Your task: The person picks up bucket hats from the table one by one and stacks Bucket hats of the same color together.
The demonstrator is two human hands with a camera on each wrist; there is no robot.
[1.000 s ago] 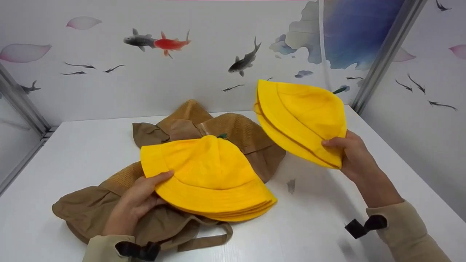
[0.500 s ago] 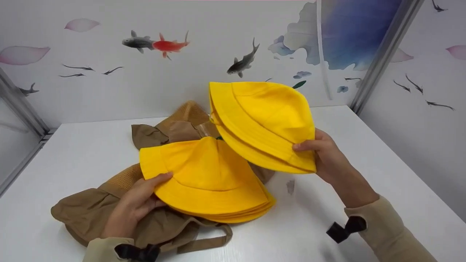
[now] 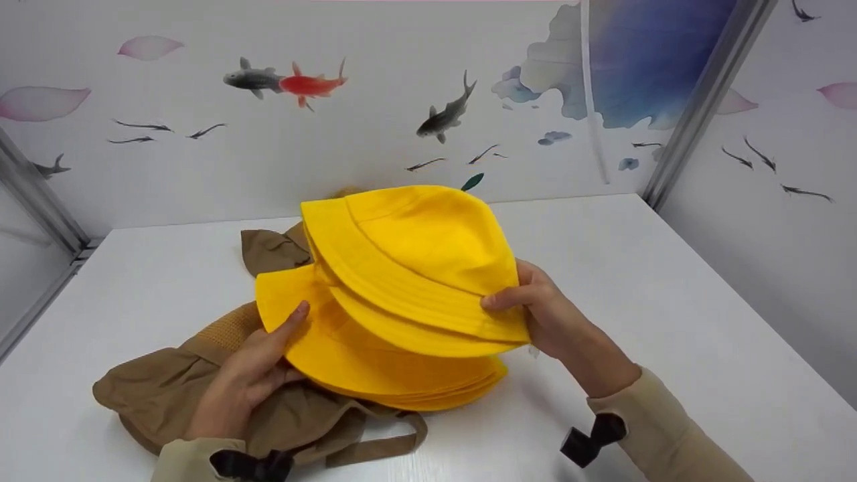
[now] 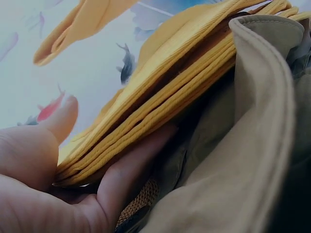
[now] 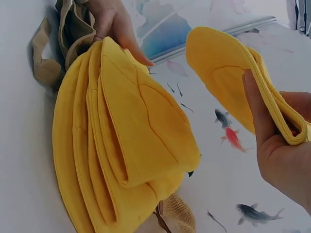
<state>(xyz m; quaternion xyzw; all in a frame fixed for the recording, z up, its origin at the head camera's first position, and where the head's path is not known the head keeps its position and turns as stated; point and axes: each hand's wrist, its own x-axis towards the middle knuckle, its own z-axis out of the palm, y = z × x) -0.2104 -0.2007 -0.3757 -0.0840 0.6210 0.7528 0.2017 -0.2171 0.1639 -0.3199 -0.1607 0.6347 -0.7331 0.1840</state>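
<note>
My right hand (image 3: 559,318) pinches a folded yellow bucket hat (image 3: 422,248) by its right end, thumb on the brim. That hat hangs tilted over a stack of folded yellow bucket hats (image 3: 402,381), apart from it in the left wrist view. My left hand (image 3: 244,375) carries the stack's left end, fingers beneath it. In the left wrist view its thumb (image 4: 65,116) stands raised off the stack's layered edges (image 4: 146,107). Below lie brown sun hats (image 3: 161,381) with mesh crowns and cloth flaps, partly hidden by the yellow ones.
A white table (image 3: 656,288) bears everything, with walls printed with fish at the back and sides. A brown strap (image 3: 381,450) lies in front of the stack. Another brown hat (image 3: 268,248) shows behind the yellow hats.
My right hand has brought its yellow hat leftward and down, from the right side to over the stack. My left thumb has lifted off the stack; that hand otherwise stays put.
</note>
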